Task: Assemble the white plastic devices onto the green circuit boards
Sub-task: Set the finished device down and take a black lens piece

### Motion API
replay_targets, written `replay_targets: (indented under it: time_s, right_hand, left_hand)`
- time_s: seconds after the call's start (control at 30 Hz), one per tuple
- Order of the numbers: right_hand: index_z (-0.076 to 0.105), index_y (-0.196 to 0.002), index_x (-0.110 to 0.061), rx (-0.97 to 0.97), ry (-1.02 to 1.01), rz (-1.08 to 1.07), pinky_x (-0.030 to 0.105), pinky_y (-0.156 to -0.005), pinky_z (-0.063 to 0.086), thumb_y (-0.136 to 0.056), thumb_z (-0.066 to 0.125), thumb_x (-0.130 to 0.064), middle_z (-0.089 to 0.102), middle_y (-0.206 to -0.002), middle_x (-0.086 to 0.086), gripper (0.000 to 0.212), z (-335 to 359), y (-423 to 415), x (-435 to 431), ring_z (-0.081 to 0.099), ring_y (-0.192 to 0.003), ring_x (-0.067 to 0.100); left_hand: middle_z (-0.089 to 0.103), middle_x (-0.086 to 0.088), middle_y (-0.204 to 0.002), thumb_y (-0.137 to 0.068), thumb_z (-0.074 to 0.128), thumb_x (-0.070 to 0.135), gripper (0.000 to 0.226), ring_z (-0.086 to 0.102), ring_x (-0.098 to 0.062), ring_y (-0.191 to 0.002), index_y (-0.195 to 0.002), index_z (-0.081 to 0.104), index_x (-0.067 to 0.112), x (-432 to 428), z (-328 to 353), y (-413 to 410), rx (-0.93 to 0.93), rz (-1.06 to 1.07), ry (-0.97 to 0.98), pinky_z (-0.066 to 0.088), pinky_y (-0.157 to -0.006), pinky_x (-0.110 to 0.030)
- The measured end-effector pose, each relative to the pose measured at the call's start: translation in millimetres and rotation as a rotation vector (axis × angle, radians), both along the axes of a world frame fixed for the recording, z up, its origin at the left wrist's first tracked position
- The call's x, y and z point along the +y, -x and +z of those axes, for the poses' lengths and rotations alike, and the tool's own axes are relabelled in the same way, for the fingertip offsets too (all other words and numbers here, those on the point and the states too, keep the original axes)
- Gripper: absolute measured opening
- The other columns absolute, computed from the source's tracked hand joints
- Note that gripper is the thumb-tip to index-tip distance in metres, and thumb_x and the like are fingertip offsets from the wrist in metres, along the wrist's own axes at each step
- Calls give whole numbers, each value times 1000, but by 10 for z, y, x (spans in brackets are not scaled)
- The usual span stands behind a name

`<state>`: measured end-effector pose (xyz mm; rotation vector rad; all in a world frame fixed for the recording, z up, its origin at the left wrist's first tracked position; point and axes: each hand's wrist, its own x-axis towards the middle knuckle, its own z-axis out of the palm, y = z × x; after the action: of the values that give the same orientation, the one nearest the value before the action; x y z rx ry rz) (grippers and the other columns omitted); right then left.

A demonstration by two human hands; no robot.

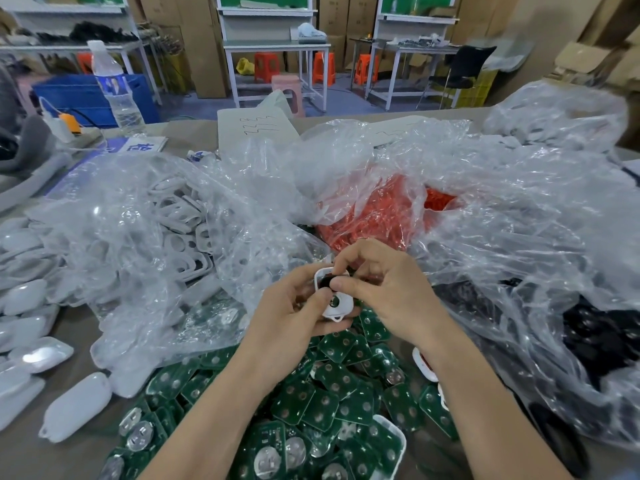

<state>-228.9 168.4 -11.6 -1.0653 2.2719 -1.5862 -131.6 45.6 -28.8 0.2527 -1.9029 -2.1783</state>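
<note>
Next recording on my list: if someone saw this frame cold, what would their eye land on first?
First, at the centre, the left hand and right hand together grip a white plastic device. Just below them, nearest the camera, spreads a heap of green circuit boards. Behind the hands, a clear bag of bright red parts stands out by its colour.
</note>
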Motion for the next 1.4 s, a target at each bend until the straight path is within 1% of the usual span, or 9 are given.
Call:
replay_targets:
  time_s: [0.17, 0.3, 0.37, 0.47, 0.6, 0.83, 1.07, 1.17, 1.4]
  right_hand:
    - [58, -98, -35, -204, 15, 41, 20, -56, 50, -81, 74, -11, 68, -81, -7, 33, -6, 8, 9, 61, -64, 14]
    - [65, -95, -32, -206, 38, 38, 28, -62, 54, -82, 74, -14, 69, -85, -3, 24, -13, -16, 4, 62, -70, 26]
    - [68, -92, -29, -227, 65, 45, 31, -64, 55, -82, 74, -14, 70, -82, -5, 19, -6, -23, 4, 63, -69, 21]
    - [70, -90, -23, -293, 130, 53, 20, -54, 50, -83, 73, -12, 68, -72, -9, 13, 12, -31, 5, 62, -60, 6]
    - [70, -89, -19, -343, 179, 64, 16, -52, 47, -83, 72, -8, 67, -70, -5, 13, 16, -41, 2, 62, -58, 5]
    - [69, -88, -21, -298, 160, 32, 17, -55, 50, -82, 72, -5, 66, -70, -2, 18, -13, -51, -26, 64, -62, 9]
    - [67, -89, -22, -225, 73, -32, 26, -72, 56, -78, 76, -5, 71, -79, 1, 22, -56, -53, -43, 68, -76, 15]
    - [66, -86, -22, -171, 56, -59, 25, -74, 56, -77, 76, -5, 71, -79, 0, 22, -69, -74, -56, 68, -77, 15]
    - [63, -82, -33, -110, 45, -57, 20, -74, 54, -83, 70, -3, 70, -80, -6, 31, -82, -113, -92, 67, -76, 5]
  left_hand:
    - [73, -9, -92, -98, 49, -2, 28, 74, -24, -82, -102, 67, 19, 5, -12, 3, -13, 43, 108, 59, -66, -26]
    - [74, -9, -87, -99, 49, 3, 22, 74, -26, -79, -102, 66, 17, 17, -1, -3, 0, 62, 105, 60, -65, -28]
    - [75, -9, -86, -100, 48, 5, 20, 74, -27, -79, -102, 66, 15, 20, 8, -9, 18, 67, 99, 60, -65, -28]
    - [75, -7, -86, -100, 47, 4, 21, 75, -25, -79, -102, 65, 14, 34, 16, -14, 35, 78, 87, 59, -64, -26]
    - [76, -5, -87, -99, 49, 3, 22, 74, -22, -82, -102, 67, 17, 45, 16, -16, 32, 75, 94, 59, -67, -25]
    - [75, -6, -84, -97, 54, 6, 23, 74, -18, -81, -103, 69, 22, 27, -4, -8, -18, 127, 108, 58, -66, -21]
    - [74, 6, -82, -94, 54, 1, 34, 72, -13, -83, -95, 69, 31, 33, -51, 5, -69, 170, 318, 60, -78, -44]
    - [74, 7, -79, -93, 54, 3, 36, 71, -12, -77, -92, 67, 36, 59, -67, 5, -85, 217, 383, 58, -79, -50]
    - [74, 14, -77, -94, 55, 6, 35, 70, -4, -70, -87, 62, 40, 68, -82, 9, -86, 290, 468, 59, -71, -40]
